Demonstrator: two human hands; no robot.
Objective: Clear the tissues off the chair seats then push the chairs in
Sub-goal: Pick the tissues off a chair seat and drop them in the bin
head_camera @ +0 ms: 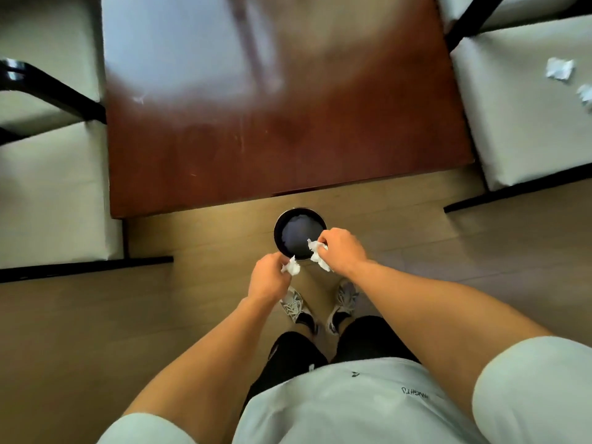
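Note:
My left hand [268, 277] grips a crumpled white tissue [292, 267] just in front of a round black bin [298, 233] on the floor. My right hand [342, 251] grips another crumpled tissue [318, 254] over the bin's near right rim. A cream chair seat [519, 123] at the right carries two loose white tissues, one [559, 68] near its far side and one [585, 95] at the frame edge. The cream chair seat [48, 193] at the left shows no tissue.
A brown wooden table [272, 116] lies ahead between the chairs, its near edge just beyond the bin. More cream seats with black frames stand at the far left [45, 46] and far right [512, 8]. My feet [320, 306] stand on the wooden floor behind the bin.

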